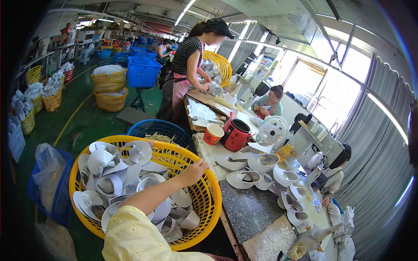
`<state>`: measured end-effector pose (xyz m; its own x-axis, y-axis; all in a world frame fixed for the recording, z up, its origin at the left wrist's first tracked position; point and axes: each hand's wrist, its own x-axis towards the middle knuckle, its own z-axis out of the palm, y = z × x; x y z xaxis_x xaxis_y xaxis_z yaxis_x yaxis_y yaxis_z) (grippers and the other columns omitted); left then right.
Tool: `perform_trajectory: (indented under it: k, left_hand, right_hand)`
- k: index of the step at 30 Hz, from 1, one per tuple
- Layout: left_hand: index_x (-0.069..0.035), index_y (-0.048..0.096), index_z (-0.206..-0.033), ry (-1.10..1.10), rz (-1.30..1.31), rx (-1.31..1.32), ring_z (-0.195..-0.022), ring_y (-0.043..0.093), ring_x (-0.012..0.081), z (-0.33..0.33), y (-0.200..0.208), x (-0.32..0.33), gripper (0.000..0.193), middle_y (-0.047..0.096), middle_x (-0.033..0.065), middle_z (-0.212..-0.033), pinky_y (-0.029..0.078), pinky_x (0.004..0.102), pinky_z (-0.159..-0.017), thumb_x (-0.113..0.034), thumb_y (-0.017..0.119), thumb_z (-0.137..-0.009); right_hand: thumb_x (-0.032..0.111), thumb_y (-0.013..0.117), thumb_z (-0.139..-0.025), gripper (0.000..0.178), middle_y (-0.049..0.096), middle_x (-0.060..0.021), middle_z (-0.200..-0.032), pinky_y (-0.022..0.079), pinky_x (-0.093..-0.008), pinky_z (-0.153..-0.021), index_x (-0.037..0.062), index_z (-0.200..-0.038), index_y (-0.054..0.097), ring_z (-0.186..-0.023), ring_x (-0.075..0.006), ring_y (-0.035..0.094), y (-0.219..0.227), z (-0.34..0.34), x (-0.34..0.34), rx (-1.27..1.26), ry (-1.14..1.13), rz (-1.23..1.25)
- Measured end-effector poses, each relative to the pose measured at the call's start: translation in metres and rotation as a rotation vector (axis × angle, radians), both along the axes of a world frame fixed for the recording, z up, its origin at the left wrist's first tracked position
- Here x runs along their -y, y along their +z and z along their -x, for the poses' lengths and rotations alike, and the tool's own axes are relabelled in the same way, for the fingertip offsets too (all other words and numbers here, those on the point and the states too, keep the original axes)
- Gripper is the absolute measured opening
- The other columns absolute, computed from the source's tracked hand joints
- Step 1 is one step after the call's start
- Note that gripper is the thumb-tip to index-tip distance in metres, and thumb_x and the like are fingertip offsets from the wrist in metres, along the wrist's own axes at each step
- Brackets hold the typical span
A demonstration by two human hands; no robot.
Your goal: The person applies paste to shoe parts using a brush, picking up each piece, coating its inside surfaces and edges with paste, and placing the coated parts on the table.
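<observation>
Beside the near edge of the worktable (209, 152), a round yellow basket (201, 204) was found heaped with pale, curved pieces (100, 161) resembling shoe uppers. The left hand (194, 172) lay at the far right of the basket, on the table side; its fingers were curled in and appeared to grip the rim, though exact fingertip contact could not be made out. The forearm, in a yellow sleeve (135, 235), crossed above the load. The right hand was out of view, and the state of its fingers could not be told.

The basket appeared to be moulded plastic with a lattice wall — judged stiff, with slight give at the rim, and rather smooth to the palm. Its own weight was judged low; the load, bulky but hollow, probably made it moderately heavy. The rim was rated the soundest hold, preferably at two opposite points, since a one-sided pull would likely drag or tip it.

The pieces lay loose, overlapping at mixed angles, some bearing pale trim. They were judged light, springy and easily creased — best taken by a plain edge, clear of the trim. A cluster of similar pieces (263, 162) sat on the worktable beside a dark speckled slab (250, 204), near a red pot (236, 135).
</observation>
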<state>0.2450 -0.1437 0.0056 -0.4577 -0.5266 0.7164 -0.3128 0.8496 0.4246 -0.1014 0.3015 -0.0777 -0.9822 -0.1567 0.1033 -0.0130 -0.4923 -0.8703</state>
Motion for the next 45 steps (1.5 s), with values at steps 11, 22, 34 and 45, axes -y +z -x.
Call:
perform_trajectory:
  k: [11, 22, 34, 45]
  left_hand:
    - [-0.010, 0.050, -0.091, -0.044, -0.143, -0.185, -0.052, 0.051, 0.0272, 0.012, 0.013, -0.017, 0.014, 0.051, 0.0118, -0.058, 0.038, 0.0351, -0.047, -0.015, 0.048, -0.078]
    - [-0.004, 0.057, -0.090, 0.328, -0.414, 0.098, -0.073, 0.057, 0.0231, -0.096, -0.009, 0.040, 0.037, 0.058, 0.0135, -0.080, 0.044, 0.0299, -0.066, -0.030, 0.061, -0.066]
    - [-0.005, 0.058, -0.089, 0.061, -0.160, 1.323, -0.107, 0.037, 0.0295, -0.015, -0.138, 0.051, 0.026, 0.049, 0.0138, -0.105, 0.035, 0.0378, -0.085, -0.011, 0.054, -0.065]
    - [0.005, 0.054, -0.085, 0.011, -0.508, 0.656, -0.074, 0.053, 0.0202, -0.008, 0.067, 0.018, 0.027, 0.055, 0.0111, -0.080, 0.041, 0.0261, -0.069, -0.002, 0.052, -0.059]
  right_hand:
    - [0.011, 0.051, -0.076, 0.012, 0.046, -0.0023, -0.059, 0.029, -0.0267, -0.044, 0.0037, -0.066, 0.051, -0.050, -0.0119, 0.037, -0.008, 0.006, 0.000, 0.030, -0.029, 0.063]
    - [0.021, 0.047, -0.081, 0.032, 0.051, -0.0040, -0.090, 0.033, -0.0148, -0.040, 0.0021, -0.107, 0.043, -0.069, -0.0071, 0.048, -0.002, 0.008, -0.006, -0.057, 0.136, 0.137]
    - [0.020, 0.041, -0.084, 0.029, 0.050, -0.0075, -0.087, 0.032, -0.0180, -0.040, 0.0002, -0.105, 0.041, -0.057, -0.0097, 0.044, 0.000, -0.016, -0.009, -0.027, -0.061, 0.111]
    - [0.007, 0.050, -0.076, 0.021, 0.055, -0.0090, -0.074, 0.038, -0.0197, -0.039, -0.0011, -0.095, 0.049, -0.058, -0.0125, 0.053, 0.060, -0.019, 0.018, -0.084, -0.169, -0.138]
